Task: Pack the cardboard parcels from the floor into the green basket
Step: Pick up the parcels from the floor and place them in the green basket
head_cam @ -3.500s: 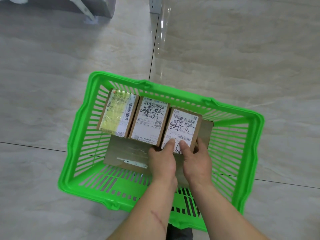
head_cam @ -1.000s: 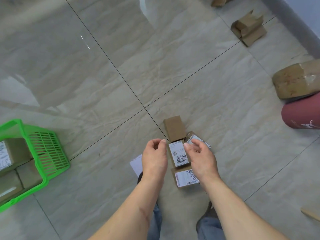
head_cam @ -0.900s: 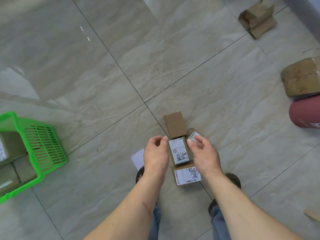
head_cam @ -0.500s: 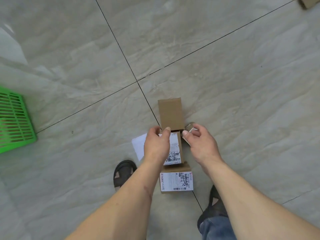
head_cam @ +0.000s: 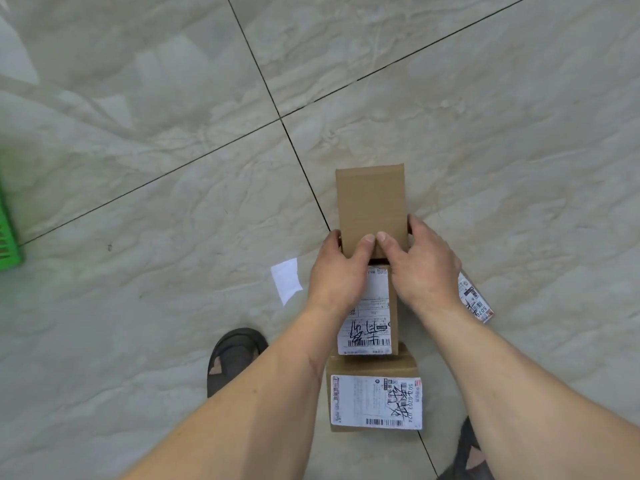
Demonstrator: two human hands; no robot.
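While both hands close on the near end of a plain brown parcel [head_cam: 370, 202], the left hand [head_cam: 341, 275] grips its left edge with the thumb on top, and the right hand [head_cam: 420, 268] grips its right edge likewise; whether the parcel is lifted or rests on the floor [head_cam: 173, 168] cannot be told. Directly below the hands lies a labelled parcel [head_cam: 369, 317] bearing handwriting, and nearer the person a second labelled parcel [head_cam: 375, 398] sits on the tiles. A third labelled parcel [head_cam: 474, 301] shows partly behind the right wrist. A white slip of paper [head_cam: 285, 279] lies just left of the left hand. Only a corner of the green basket [head_cam: 8, 233] is visible at the left edge of view, well apart from the parcels; its contents are out of sight. Judgement: at least four parcels remain unpacked, so the task is incomplete.
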